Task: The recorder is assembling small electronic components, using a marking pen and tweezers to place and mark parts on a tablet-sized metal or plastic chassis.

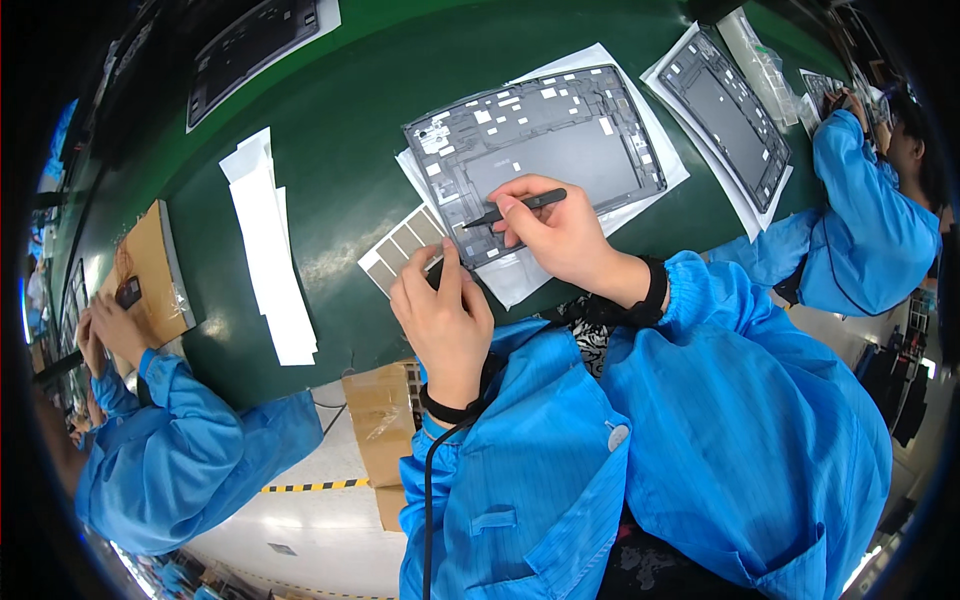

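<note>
A dark grey tablet-like housing (540,150), dotted with small white pieces, lies on white sheets (660,150) before me. My right hand (560,230) grips black tweezers (530,205) between thumb and fingers, their tip over the housing's lower left corner. Beside that corner, my left hand (445,320) lies back up with its fingers apart. Its index fingertip touches the housing's corner edge, and its other fingers are bent over a pale card of grey strips (402,248). The undersides of these fingers are hidden.
White paper strips (265,250) lie left on the green table (350,130). Similar housings rest at far left (250,55) and right (725,110). Co-workers in blue sit at both sides; a cardboard piece (160,275) is near the left one. A black cord (430,500) runs from my left wristband.
</note>
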Motion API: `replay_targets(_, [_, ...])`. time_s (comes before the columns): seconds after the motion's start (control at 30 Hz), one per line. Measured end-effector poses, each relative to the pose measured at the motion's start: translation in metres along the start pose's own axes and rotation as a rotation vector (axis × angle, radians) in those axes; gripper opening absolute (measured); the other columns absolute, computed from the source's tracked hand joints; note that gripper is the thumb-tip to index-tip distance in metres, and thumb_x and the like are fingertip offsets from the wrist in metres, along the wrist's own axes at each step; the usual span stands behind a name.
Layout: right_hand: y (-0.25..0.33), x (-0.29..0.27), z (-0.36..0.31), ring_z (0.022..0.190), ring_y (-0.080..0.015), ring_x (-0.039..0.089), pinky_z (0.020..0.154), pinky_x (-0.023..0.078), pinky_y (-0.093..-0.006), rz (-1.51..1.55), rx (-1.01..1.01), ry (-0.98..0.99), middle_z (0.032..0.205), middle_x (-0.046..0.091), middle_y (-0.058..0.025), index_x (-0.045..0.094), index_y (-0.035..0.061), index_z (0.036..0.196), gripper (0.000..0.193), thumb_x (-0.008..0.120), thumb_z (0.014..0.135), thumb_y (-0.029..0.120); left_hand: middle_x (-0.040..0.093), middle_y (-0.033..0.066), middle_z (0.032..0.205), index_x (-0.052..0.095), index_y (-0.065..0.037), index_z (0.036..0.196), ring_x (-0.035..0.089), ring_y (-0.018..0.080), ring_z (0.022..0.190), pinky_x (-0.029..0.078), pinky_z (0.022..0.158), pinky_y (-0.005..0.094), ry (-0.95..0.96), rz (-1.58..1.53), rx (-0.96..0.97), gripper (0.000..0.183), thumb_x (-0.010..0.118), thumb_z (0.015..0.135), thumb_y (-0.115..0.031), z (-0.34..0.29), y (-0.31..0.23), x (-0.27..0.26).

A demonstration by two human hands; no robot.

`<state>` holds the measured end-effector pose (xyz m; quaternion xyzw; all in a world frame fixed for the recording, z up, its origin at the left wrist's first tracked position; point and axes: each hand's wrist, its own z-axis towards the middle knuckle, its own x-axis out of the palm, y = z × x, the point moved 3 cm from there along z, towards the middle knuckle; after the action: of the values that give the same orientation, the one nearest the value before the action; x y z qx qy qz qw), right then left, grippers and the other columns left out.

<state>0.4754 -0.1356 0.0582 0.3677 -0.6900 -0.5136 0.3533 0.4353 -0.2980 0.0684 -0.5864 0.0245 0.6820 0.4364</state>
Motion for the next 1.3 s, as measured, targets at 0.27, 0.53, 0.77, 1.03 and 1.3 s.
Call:
replay_targets(0.27, [-0.004, 0.002, -0.004, 0.069, -0.0085, 0.063, 0.06, 0.051, -0.0227, -0.032, -0.081, -0.03, 0.085, 0.068, -0.006, 0.066, -0.0057, 0.101, 0.016, 0.059, 0.093, 0.006, 0.058, 0.014, 0.115, 0.069, -0.002, 0.115, 0.051, 0.0319, 0.1, 0.045, 0.085, 0.0394, -0.014, -0.007, 0.006, 0.034, 0.063, 0.082, -0.001, -0.002, 0.001, 0.002])
replay_targets(0.53, [-0.005, 0.002, -0.004, 0.068, -0.0076, 0.063, 0.059, 0.051, -0.0223, -0.068, -0.104, -0.025, 0.079, 0.068, -0.0058, 0.066, -0.0052, 0.1, 0.016, 0.06, 0.093, 0.008, 0.059, 0.0135, 0.115, 0.07, -0.002, 0.114, 0.052, 0.0312, 0.097, 0.046, 0.083, 0.0386, -0.028, 0.004, 0.006, 0.033, 0.064, 0.081, -0.001, -0.003, 0.001, 0.001])
replay_targets(0.77, [-0.007, 0.001, -0.004, 0.063, -0.0054, 0.06, 0.056, 0.048, -0.0218, -0.101, -0.113, -0.06, 0.072, 0.067, -0.0048, 0.067, -0.0042, 0.097, 0.015, 0.062, 0.092, 0.009, 0.059, 0.0148, 0.114, 0.068, 0.0, 0.116, 0.053, 0.0324, 0.098, 0.046, 0.083, 0.0399, 0.001, 0.004, 0.018, 0.035, 0.063, 0.082, 0.0, -0.002, -0.001, 0.004])
replay_targets(1.03, [-0.003, 0.002, -0.002, 0.07, -0.008, 0.063, 0.059, 0.051, -0.0232, -0.161, -0.105, -0.024, 0.082, 0.067, -0.0069, 0.065, -0.0054, 0.099, 0.015, 0.06, 0.094, 0.008, 0.057, 0.0164, 0.111, 0.063, 0.001, 0.122, 0.056, 0.0314, 0.097, 0.046, 0.08, 0.0413, 0.043, 0.252, 0.071, 0.041, 0.064, 0.088, -0.021, 0.008, -0.022, 0.012])
replay_targets(1.3, [0.044, -0.007, -0.012, 0.069, -0.007, 0.061, 0.058, 0.049, -0.0223, 0.05, -0.441, -0.178, 0.079, 0.066, -0.0046, 0.064, -0.0028, 0.095, 0.023, 0.062, 0.098, 0.02, 0.056, 0.0157, 0.116, 0.061, 0.0, 0.125, 0.055, 0.0326, 0.105, 0.044, 0.087, 0.0439, 0.153, 0.264, 0.043, 0.045, 0.065, 0.09, -0.027, 0.006, -0.021, 0.007])
